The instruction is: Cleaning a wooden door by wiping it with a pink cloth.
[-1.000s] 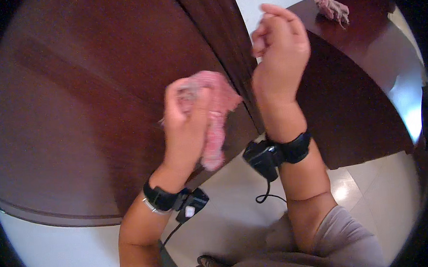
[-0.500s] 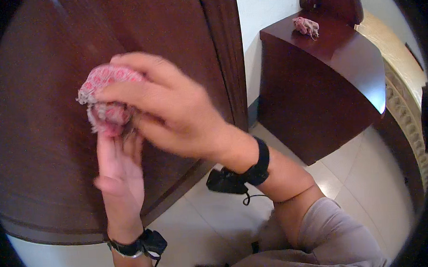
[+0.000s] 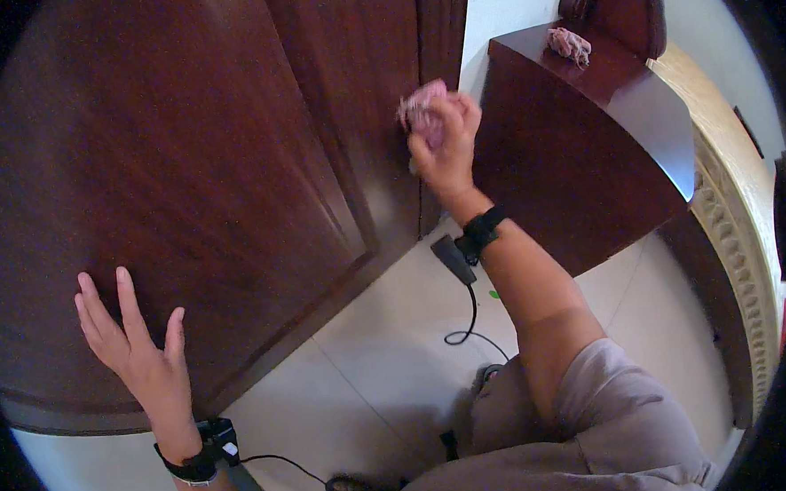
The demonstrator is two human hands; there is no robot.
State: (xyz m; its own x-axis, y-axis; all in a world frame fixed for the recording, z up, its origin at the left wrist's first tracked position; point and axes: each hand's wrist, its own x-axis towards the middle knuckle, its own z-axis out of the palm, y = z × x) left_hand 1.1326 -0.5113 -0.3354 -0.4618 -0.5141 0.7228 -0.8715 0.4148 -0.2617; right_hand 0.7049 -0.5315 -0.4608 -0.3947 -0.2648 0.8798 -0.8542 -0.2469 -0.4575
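Head view, upper centre: the right hand (image 3: 449, 154) grips a pink cloth (image 3: 426, 110), blurred and partly hidden by fingers, near the edge of a dark wooden panel (image 3: 175, 150) cut off above. Lower left, the left hand (image 3: 141, 355) spreads wide; its contact is unclear. Upper right, a second cloth (image 3: 569, 47) lies crumpled on a counter (image 3: 639, 99).

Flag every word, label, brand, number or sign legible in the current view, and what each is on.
None can be read.
Left wrist device: a white patch, too small to tell whether it is marked.
Pink cloth in the right hand: blurred, no lettering discernible.
Dark wooden panel: no lettering visible.
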